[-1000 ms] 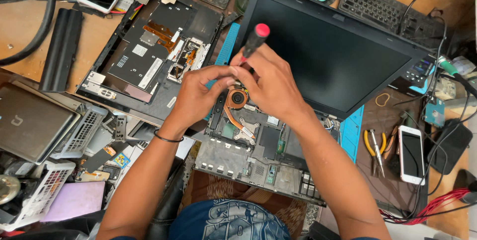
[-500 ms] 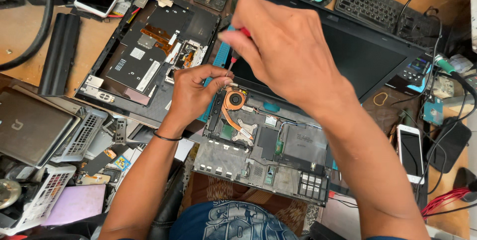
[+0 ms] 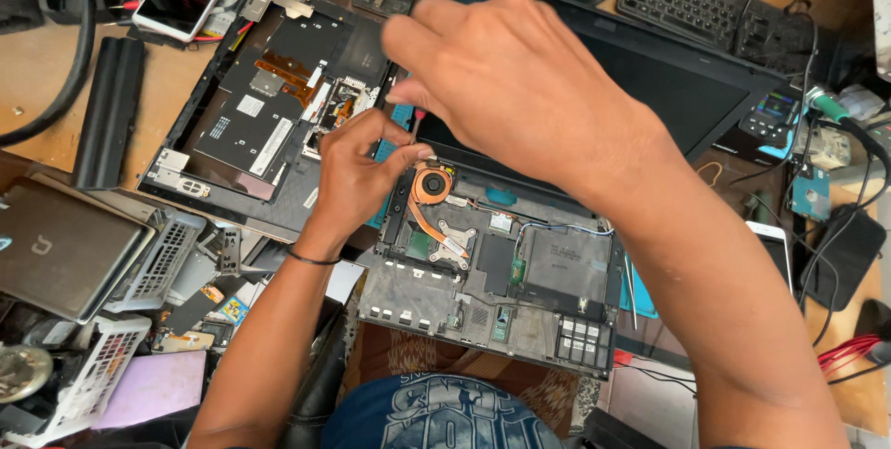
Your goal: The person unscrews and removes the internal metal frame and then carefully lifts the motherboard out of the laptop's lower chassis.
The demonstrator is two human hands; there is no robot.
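Since before: right hand [image 3: 520, 87] has lifted off the fan and swung up and left, now blocking much of my view; the left hand [image 3: 357, 175] has stayed by the fan's left edge.
Right hand: fingers curled together around a red-handled screwdriver [image 3: 418, 117]; only a sliver of red shows beneath them.
Left hand: thumb and forefinger pinched together beside the copper fan [image 3: 432, 183]; whether they grip a screw I cannot tell.
Where it is: the opened laptop base [image 3: 492, 291] lies on the counter [image 3: 42, 87] at my front edge, fan in its upper left corner, dark screen [image 3: 687, 87] hinged open behind.
Handling: I judge the base stiff but fragile, with bare board, thin wires and a soft copper pipe [image 3: 436, 231]; hold it by the outer frame.
Axis: long side runs left to right, tilted slightly clockwise, hinge edge pointing away from me.
Around: another stripped chassis [image 3: 260, 115] upper left, a phone [image 3: 770, 254] at right.
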